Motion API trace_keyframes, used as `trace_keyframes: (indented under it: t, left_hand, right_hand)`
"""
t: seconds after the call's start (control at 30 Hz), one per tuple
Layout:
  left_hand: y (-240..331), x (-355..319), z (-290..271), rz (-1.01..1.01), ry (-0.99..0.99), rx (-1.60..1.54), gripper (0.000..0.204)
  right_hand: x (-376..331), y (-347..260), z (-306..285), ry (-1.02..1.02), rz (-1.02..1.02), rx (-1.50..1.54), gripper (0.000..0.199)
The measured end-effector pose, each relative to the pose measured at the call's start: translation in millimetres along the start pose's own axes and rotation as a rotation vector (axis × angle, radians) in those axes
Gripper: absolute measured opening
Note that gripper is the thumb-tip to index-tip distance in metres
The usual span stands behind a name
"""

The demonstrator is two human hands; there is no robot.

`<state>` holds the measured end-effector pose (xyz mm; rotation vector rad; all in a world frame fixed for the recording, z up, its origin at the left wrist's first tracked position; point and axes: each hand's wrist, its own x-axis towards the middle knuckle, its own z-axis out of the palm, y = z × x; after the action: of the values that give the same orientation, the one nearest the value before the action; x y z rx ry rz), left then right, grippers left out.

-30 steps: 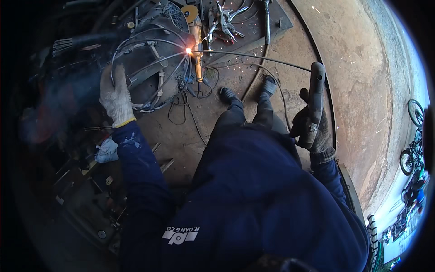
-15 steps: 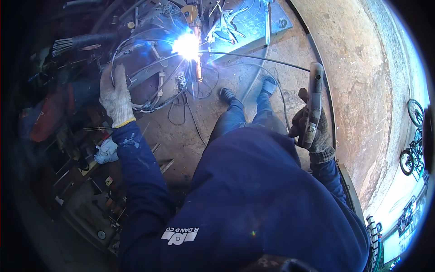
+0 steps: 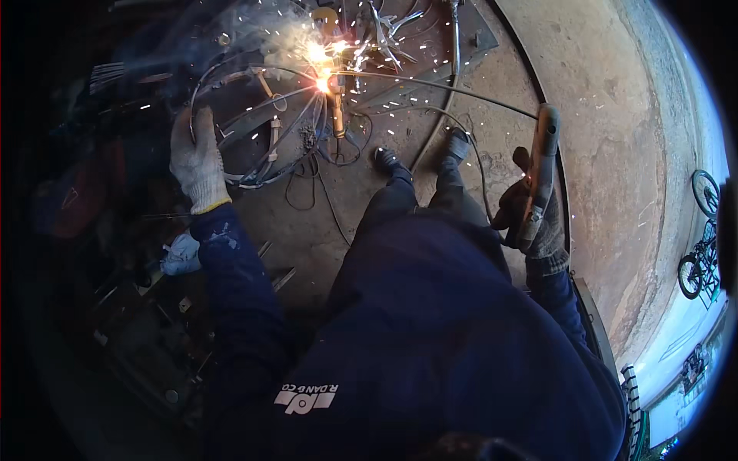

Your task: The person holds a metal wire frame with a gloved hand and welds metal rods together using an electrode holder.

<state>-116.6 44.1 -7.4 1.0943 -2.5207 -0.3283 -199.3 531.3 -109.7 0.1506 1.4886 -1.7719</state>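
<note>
My left hand (image 3: 198, 165), in a whitish knit glove with a yellow hem, is closed on the rim of a round wire frame (image 3: 274, 140). My right hand (image 3: 550, 234), in a darker glove, grips a welding electrode holder (image 3: 544, 146). From the holder's top a thin welding rod (image 3: 442, 86) runs left to the frame's far right part. There, orange glowing spots (image 3: 324, 83) throw white sparks, and smoke rises. An upright copper-coloured rod (image 3: 337, 119) stands just beside the glow. The glare hides the exact contact point.
Locking pliers (image 3: 384, 38) lie on a metal plate (image 3: 480, 38) at the far side. A cable (image 3: 484, 173) loops over the floor. Tools and scrap clutter the dark left side, with a pale blue cloth (image 3: 181, 253). A bicycle (image 3: 696, 265) stands far right.
The large blue-white arc has shrunk to orange glowing spots with flying sparks and smoke, and the scene is darker. My right hand's holder has shifted slightly right; my left hand stays put.
</note>
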Motion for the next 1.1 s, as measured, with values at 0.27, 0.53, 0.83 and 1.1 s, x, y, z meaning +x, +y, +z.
trace_keyframes:
  t: [0.27,0.53,0.83,1.1]
  left_hand:
    - [9,-1,0,0.023,-0.005,-0.002,0.046]
    - [11,-1,0,0.02,-0.015,-0.002,0.046]
    - [8,0,-2,-0.032,-0.063,-0.113,0.043]
    - [12,-2,-8,-0.532,-0.192,-0.56,0.04]
  right_hand:
    - [-5,-4,-2,-0.034,-0.003,0.03,0.08]
    - [-5,-4,-1,-0.031,0.007,0.092,0.086]
    - [-2,-1,-5,-0.035,-0.007,0.085,0.085]
    - [1,1,-7,0.025,-0.057,0.091,0.075]
